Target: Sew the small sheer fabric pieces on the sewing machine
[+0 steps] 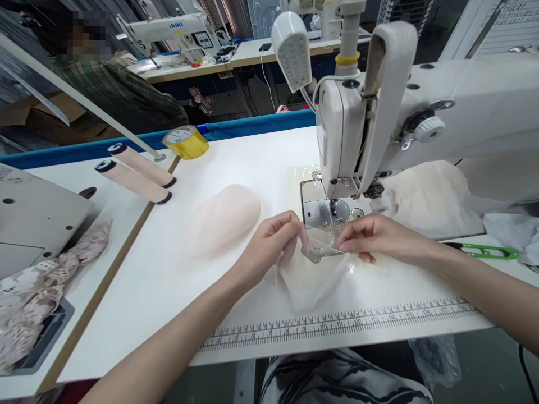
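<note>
Left fingers (290, 229) and right fingers (357, 229) are clamped on opposite sides of a sheer cloth (311, 283). The cloth lies over the counter (164, 292), directly in front of the sewing machine (341, 129) needle. A second cloth (229, 216) rests left of the left hand (272, 238).

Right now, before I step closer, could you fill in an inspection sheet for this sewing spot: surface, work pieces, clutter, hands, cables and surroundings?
Surface: white sewing table, ruler scale along its front edge.
Work pieces: sheer fabric piece in front of the sewing machine; pale oval fabric piece lying to its left.
Clutter: two thread spools, yellow tape roll, green thread snips.
Hands: left hand and right hand both pinch the sheer fabric piece.
Cables: white cable beyond the table; dark cable at lower right.
Surroundings: co-worker in a checked shirt; JUKI machine behind.
</note>
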Tool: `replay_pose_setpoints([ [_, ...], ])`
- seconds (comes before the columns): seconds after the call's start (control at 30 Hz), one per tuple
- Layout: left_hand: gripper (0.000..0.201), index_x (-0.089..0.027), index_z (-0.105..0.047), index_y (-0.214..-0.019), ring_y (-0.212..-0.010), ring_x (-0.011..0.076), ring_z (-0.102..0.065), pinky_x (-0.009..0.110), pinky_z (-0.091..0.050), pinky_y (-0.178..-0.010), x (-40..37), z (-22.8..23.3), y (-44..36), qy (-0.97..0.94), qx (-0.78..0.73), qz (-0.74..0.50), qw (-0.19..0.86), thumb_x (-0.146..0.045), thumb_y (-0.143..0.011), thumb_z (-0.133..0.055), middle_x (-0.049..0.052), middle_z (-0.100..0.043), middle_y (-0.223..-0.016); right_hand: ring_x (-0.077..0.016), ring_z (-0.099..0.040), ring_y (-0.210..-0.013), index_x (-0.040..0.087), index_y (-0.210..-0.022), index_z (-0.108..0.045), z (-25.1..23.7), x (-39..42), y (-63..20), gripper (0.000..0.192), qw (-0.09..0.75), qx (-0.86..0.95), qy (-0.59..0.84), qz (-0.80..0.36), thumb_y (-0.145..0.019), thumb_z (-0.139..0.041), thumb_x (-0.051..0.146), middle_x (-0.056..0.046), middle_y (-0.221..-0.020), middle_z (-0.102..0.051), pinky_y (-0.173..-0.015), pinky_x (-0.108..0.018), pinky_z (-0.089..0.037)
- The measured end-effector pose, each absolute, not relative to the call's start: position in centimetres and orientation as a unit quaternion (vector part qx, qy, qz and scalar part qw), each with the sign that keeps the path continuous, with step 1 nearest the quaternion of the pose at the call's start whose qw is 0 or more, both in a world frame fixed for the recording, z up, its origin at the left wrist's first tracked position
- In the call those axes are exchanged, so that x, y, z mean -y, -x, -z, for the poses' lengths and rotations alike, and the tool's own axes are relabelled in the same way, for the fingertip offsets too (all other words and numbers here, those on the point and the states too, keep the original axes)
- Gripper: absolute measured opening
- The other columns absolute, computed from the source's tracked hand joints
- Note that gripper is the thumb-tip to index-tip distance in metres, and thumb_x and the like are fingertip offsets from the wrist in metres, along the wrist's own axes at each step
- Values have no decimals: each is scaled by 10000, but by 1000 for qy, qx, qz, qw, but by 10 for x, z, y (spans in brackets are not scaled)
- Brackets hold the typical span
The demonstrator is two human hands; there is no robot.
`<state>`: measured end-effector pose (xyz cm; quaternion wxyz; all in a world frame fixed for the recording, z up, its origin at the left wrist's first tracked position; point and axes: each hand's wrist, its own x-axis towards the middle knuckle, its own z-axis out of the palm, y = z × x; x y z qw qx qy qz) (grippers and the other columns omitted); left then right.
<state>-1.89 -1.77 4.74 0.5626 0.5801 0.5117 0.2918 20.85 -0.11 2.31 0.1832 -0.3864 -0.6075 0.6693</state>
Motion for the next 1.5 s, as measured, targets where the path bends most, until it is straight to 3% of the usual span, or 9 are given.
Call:
replay_pose_setpoints([
  [0.13,250,-169,-551,-701,-452,48,-434,193,-312,-434,43,-69,6,-714,-456,-280,453,-285,-916,-495,-19,-618,-661,-104,-560,-570,208,-878,-732,-24,5,-208,202,234,662,431,-566,-796,-667,381,16,-612,-627,-550,-242,-447],
  [0.27,116,-187,-635,-887,-633,88,-594,195,-427,-577,67,-81,-11,-848,-259,-127,445,-261,-911,-550,-12,-672,-741,-173,-667,-748,177,-894,-710,-30,9,-208,295,264,592,376,-662,-867,-563,432,-54,-809,-703,-668,-302,-534],
  [0.4,123,-173,-591,-898,-703,111,-589,223,-463,-627,54,-69,-16,-801,-356,-311,367,-288,-864,-619,24,-651,-833,-185,-681,-779,158,-839,-678,-33,12,-209,267,262,561,345,-706,-822,-634,421,-61,-830,-699,-702,-308,-550],
  [0.5,559,-195,-511,-1128,-1043,207,-567,318,-471,-849,29,-55,-12,-766,-405,-311,391,-349,-676,-799,87,-592,-1148,-147,-669,-715,174,-855,-631,-32,15,-208,175,249,583,338,-695,-763,-707,303,-10,-751,-678,-683,-271,-537],
  [0.7,348,-195,-469,-1036,-564,121,-559,235,-404,-521,11,-40,-10,-695,-382,-174,583,-383,-811,-656,-46,-550,-643,-152,-635,-703,206,-900,-574,-35,17,-210,157,259,644,377,-613,-778,-661,254,12,-720,-673,-682,-288,-503],
  [0.9,197,-207,-458,-868,-440,75,-341,201,-257,-458,23,-38,-17,-760,-474,-187,404,-364,-857,-576,-115,-355,-487,-65,-502,-483,219,-805,-687,-35,16,-215,112,230,738,484,-411,-804,-612,302,-25,-1090,-670,-482,-255,-421],
  [1.03,117,-203,-493,-891,-421,72,-320,200,-262,-471,29,-28,-17,-816,-471,-201,267,-313,-924,-472,-107,-373,-488,-72,-497,-377,231,-1034,-639,-29,19,-215,223,232,704,492,-457,-844,-577,330,-14,-874,-709,-392,-244,-432],
  [1.2,177,-194,-516,-945,-444,83,-450,195,-331,-482,36,-11,-12,-845,-451,-241,156,-304,-974,-380,-63,-534,-550,-170,-682,-727,209,-945,-642,-25,24,-213,147,295,715,448,-449,-859,-579,310,-25,-821,-706,-651,-277,-562],
  [1.5,76,-197,-486,-927,-454,79,-504,184,-397,-492,39,-7,-9,-855,-411,-294,115,-212,-954,-416,-59,-584,-566,-164,-670,-692,234,-960,-594,-24,28,-211,112,295,740,430,-424,-877,-556,298,-16,-771,-691,-559,-255,-536],
])
